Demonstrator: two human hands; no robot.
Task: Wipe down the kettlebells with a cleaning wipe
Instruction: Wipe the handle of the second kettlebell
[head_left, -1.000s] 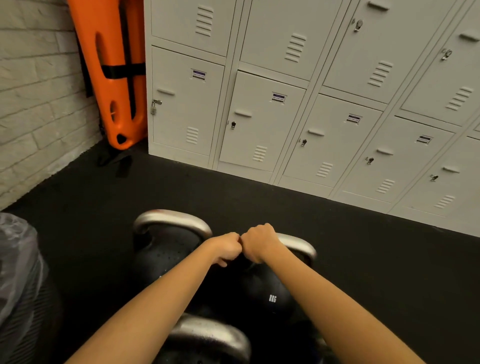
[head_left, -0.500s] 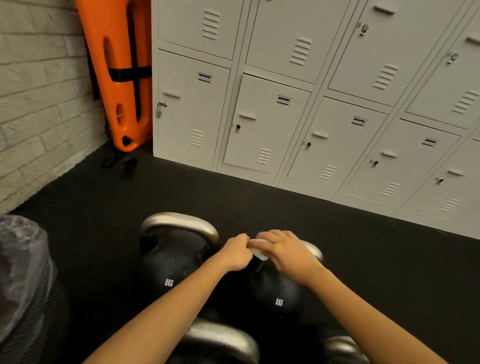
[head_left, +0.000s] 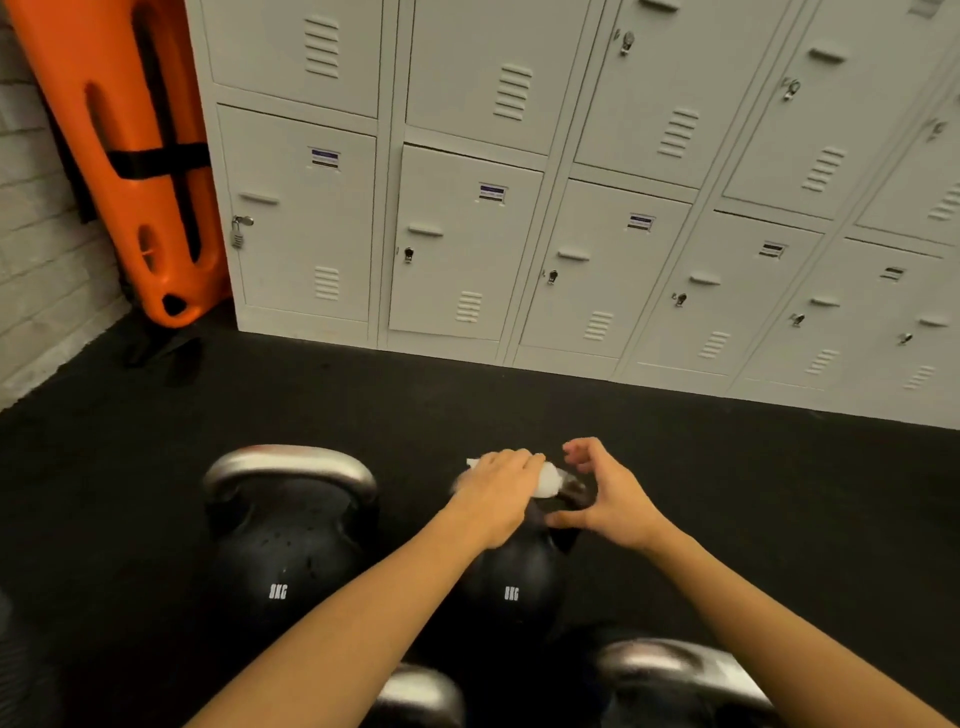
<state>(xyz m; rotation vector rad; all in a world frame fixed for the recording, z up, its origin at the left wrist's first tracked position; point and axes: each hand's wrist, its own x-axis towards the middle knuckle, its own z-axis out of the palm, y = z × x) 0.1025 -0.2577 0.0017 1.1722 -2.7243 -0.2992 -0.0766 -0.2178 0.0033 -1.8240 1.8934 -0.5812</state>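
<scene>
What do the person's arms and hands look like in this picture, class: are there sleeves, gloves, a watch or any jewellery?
Both forearms come in bare from the bottom edge, with no sleeve in view on either. The left hand and the right hand wear no gloves. No watch, band or bracelet shows at either wrist, and no ring can be made out on the fingers that show.

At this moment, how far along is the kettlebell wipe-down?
Nothing looks finished. In hand: the left hand presses the wipe onto the right kettlebell's handle; the right hand hovers open beside it. Left: its body, the left kettlebell, and two nearer handles at the bottom edge.
</scene>
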